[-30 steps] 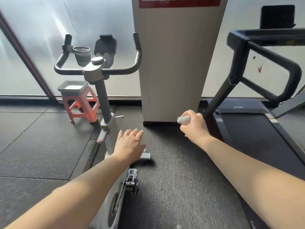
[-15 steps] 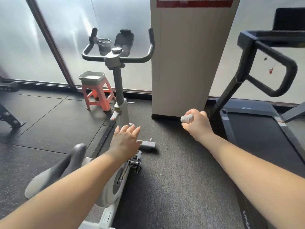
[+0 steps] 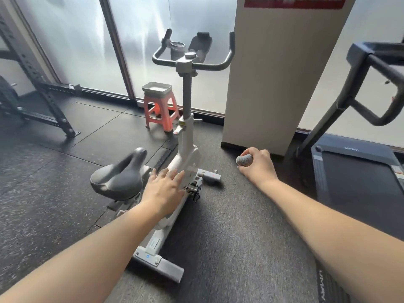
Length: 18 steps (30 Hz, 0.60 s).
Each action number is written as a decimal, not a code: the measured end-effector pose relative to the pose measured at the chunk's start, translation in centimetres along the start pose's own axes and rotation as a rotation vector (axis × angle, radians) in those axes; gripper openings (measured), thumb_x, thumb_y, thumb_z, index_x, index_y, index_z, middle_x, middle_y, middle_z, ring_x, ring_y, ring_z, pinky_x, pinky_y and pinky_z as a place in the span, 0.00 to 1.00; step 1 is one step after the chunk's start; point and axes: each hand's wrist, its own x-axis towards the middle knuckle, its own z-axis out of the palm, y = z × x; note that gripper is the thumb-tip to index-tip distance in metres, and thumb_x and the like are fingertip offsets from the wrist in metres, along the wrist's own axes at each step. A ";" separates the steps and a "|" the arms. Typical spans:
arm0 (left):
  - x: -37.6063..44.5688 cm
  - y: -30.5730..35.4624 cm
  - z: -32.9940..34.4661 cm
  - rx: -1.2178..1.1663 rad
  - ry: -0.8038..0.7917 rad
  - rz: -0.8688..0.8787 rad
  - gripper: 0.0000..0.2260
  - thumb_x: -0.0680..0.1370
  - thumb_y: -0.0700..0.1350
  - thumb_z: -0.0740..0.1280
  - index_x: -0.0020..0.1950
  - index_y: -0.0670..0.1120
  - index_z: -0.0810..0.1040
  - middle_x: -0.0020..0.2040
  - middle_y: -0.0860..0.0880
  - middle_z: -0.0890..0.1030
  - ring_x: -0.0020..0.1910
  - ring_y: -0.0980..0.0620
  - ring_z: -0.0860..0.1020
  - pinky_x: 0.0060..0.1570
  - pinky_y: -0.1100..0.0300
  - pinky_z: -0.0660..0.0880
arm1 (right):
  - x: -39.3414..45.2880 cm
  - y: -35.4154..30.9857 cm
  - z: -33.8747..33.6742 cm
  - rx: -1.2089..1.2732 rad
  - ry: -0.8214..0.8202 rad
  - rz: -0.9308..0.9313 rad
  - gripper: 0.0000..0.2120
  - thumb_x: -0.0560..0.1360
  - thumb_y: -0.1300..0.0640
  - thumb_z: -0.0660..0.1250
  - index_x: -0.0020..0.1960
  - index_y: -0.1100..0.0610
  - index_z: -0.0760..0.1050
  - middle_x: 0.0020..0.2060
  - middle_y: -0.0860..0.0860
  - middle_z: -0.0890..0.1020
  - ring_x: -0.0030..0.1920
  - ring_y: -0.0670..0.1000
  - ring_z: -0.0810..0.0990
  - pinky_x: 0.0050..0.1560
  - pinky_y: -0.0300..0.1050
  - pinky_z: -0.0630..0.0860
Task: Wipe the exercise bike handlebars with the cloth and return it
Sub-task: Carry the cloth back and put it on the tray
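we see the cloth point(image 3: 244, 160), grey and bunched into a small wad, gripped in the right hand point(image 3: 258, 168), whose fingers curl round it so that only one end pokes out on the thumb side. that hand hangs over the dark floor mat, well short of the handlebars point(image 3: 192, 64), which stand up at the far end of the exercise bike point(image 3: 185, 149) beside a beige pillar point(image 3: 277, 73). our left hand point(image 3: 164, 191) is released, fingers straight and spread, over the bike's white frame next to the saddle point(image 3: 119, 176). a cup holder point(image 3: 177, 50) sits on the bars; we cannot tell its contents. past the bike, a grey tray point(image 3: 156, 88) rests on an orange stool point(image 3: 160, 112). a treadmill point(image 3: 358, 167) lies to the right.
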 end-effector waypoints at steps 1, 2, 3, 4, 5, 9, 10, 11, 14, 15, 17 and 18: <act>-1.1 -0.4 -0.2 0.016 0.015 -0.003 0.28 0.77 0.59 0.54 0.75 0.52 0.53 0.76 0.49 0.59 0.74 0.46 0.55 0.72 0.44 0.49 | -0.9 -0.6 0.3 0.000 -0.012 -0.016 0.11 0.69 0.60 0.70 0.51 0.54 0.76 0.53 0.55 0.69 0.43 0.50 0.73 0.48 0.36 0.67; -2.0 -1.1 -0.5 0.033 0.032 -0.013 0.28 0.77 0.59 0.54 0.75 0.52 0.53 0.75 0.50 0.60 0.74 0.47 0.55 0.72 0.44 0.49 | -1.7 -1.3 0.6 0.000 -0.020 -0.032 0.12 0.68 0.59 0.70 0.51 0.54 0.76 0.53 0.55 0.69 0.44 0.51 0.74 0.49 0.37 0.68; -2.9 -1.7 -0.9 0.041 0.045 -0.025 0.28 0.77 0.59 0.54 0.75 0.52 0.53 0.75 0.50 0.59 0.74 0.47 0.55 0.72 0.45 0.48 | -2.6 -2.0 0.9 -0.002 -0.027 -0.044 0.12 0.68 0.58 0.71 0.51 0.54 0.76 0.53 0.55 0.69 0.45 0.52 0.74 0.49 0.37 0.68; -3.8 -2.2 -1.3 0.054 0.064 -0.034 0.28 0.77 0.59 0.53 0.75 0.52 0.52 0.76 0.50 0.59 0.74 0.48 0.54 0.72 0.45 0.47 | -3.3 -2.7 1.4 -0.007 -0.029 -0.063 0.13 0.68 0.56 0.72 0.52 0.53 0.76 0.53 0.54 0.69 0.46 0.53 0.75 0.49 0.38 0.70; -4.7 -2.6 -1.8 0.066 0.079 -0.044 0.28 0.78 0.59 0.52 0.76 0.52 0.51 0.76 0.51 0.57 0.75 0.48 0.53 0.72 0.45 0.47 | -4.1 -3.5 1.8 -0.017 -0.038 -0.072 0.14 0.67 0.55 0.72 0.52 0.52 0.76 0.53 0.54 0.69 0.46 0.53 0.75 0.50 0.40 0.71; -7.7 -4.7 -2.9 0.065 0.064 -0.092 0.28 0.78 0.60 0.50 0.76 0.53 0.47 0.77 0.51 0.53 0.75 0.46 0.49 0.72 0.43 0.45 | -6.7 -6.1 3.3 -0.045 -0.030 -0.094 0.14 0.66 0.49 0.74 0.48 0.50 0.76 0.52 0.51 0.68 0.48 0.53 0.76 0.54 0.46 0.76; -11.2 -7.5 -3.2 0.064 0.050 -0.140 0.29 0.78 0.60 0.50 0.76 0.53 0.47 0.77 0.50 0.53 0.75 0.46 0.49 0.72 0.43 0.44 | -9.2 -8.7 5.4 -0.036 -0.067 -0.122 0.13 0.66 0.49 0.74 0.48 0.50 0.76 0.52 0.50 0.68 0.48 0.53 0.76 0.55 0.47 0.76; -14.2 -9.9 -3.7 0.076 0.034 -0.179 0.29 0.78 0.60 0.50 0.76 0.53 0.47 0.77 0.50 0.52 0.75 0.45 0.48 0.71 0.43 0.44 | -11.5 -11.1 7.2 -0.044 -0.096 -0.134 0.13 0.66 0.49 0.74 0.48 0.50 0.76 0.52 0.50 0.68 0.48 0.53 0.76 0.55 0.47 0.76; -15.9 -11.8 -3.4 0.092 0.066 -0.197 0.29 0.78 0.60 0.50 0.76 0.52 0.46 0.77 0.49 0.54 0.75 0.45 0.48 0.71 0.42 0.42 | -13.0 -12.5 8.5 -0.043 -0.101 -0.134 0.13 0.66 0.48 0.73 0.48 0.49 0.75 0.53 0.51 0.68 0.49 0.53 0.76 0.55 0.48 0.76; -17.5 -12.9 -3.5 0.103 0.061 -0.214 0.29 0.78 0.60 0.50 0.76 0.53 0.46 0.77 0.49 0.54 0.75 0.45 0.48 0.71 0.42 0.42 | -14.3 -13.5 9.7 -0.053 -0.119 -0.141 0.13 0.66 0.49 0.72 0.48 0.50 0.75 0.53 0.51 0.68 0.49 0.54 0.77 0.55 0.47 0.75; -21.0 -15.9 -3.6 0.125 0.044 -0.230 0.29 0.78 0.60 0.49 0.76 0.53 0.45 0.77 0.49 0.54 0.76 0.45 0.47 0.71 0.41 0.41 | -17.0 -15.9 12.2 -0.065 -0.156 -0.174 0.13 0.67 0.51 0.72 0.49 0.51 0.75 0.52 0.52 0.68 0.49 0.55 0.77 0.54 0.47 0.75; -22.5 -17.2 -3.3 0.128 0.035 -0.241 0.29 0.78 0.59 0.48 0.76 0.53 0.44 0.77 0.49 0.53 0.76 0.45 0.46 0.71 0.41 0.41 | -18.2 -16.9 13.1 -0.062 -0.164 -0.193 0.13 0.66 0.51 0.72 0.49 0.51 0.75 0.52 0.52 0.68 0.49 0.55 0.77 0.54 0.48 0.75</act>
